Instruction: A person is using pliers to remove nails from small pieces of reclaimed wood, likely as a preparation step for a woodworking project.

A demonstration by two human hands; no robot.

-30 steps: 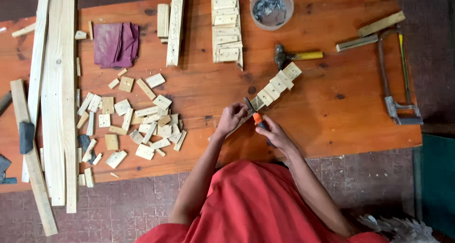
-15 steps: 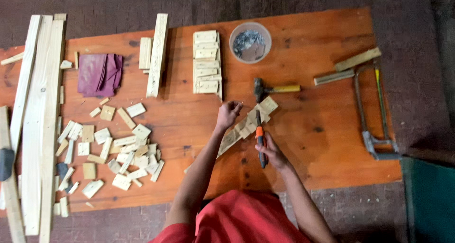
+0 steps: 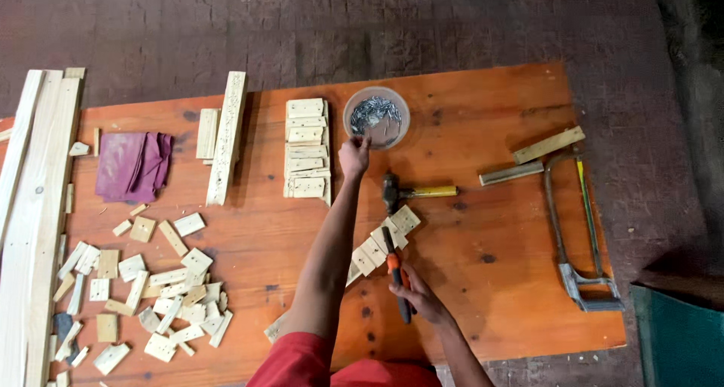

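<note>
A bowl of nails point(image 3: 376, 117) is reached by the left hand point(image 3: 354, 156), whose fingers are bent at the bowl's near rim; whether a nail is pinched cannot be told. The bowl lies straight ahead of that hand, at the counter's far side, well apart from the right hand point(image 3: 420, 296). The right hand is closed around pliers point(image 3: 396, 274), their long axis running away from the body, tip resting on a strip of joined wood blocks point(image 3: 377, 245) lying slantwise. A hammer point(image 3: 411, 193) lies between the two hands, handle pointing right. Left of the left hand a stack of blocks point(image 3: 306, 148) is set. The orange counter point(image 3: 490, 296) stands on a dark floor point(image 3: 377, 25).
</note>
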